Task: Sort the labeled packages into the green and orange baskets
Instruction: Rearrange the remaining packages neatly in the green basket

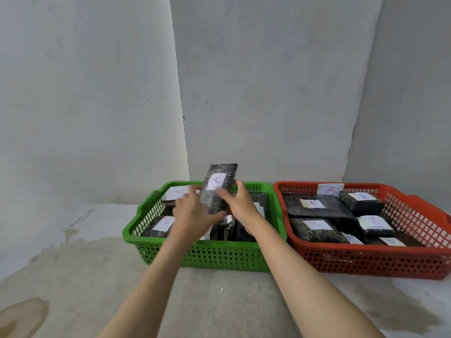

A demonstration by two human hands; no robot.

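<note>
Gripping one A-labelled package (218, 189) above the green basket (207, 254): left hand (192, 211), right hand (238, 203); orange basket (366, 262) packages read B.

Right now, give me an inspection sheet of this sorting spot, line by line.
Surface: pale concrete floor with darker damp-looking stains at the left.
Job's things: green basket on the left holds dark wrapped packages with white labels; orange basket on the right holds packages marked B, with a B card at its back rim. One black package is held upright over the green basket.
Clutter: a small white scrap on the floor.
Hands: left hand and right hand both grip the held package.
Cables: nothing seen.
Surroundings: bare grey wall behind the baskets.
</note>
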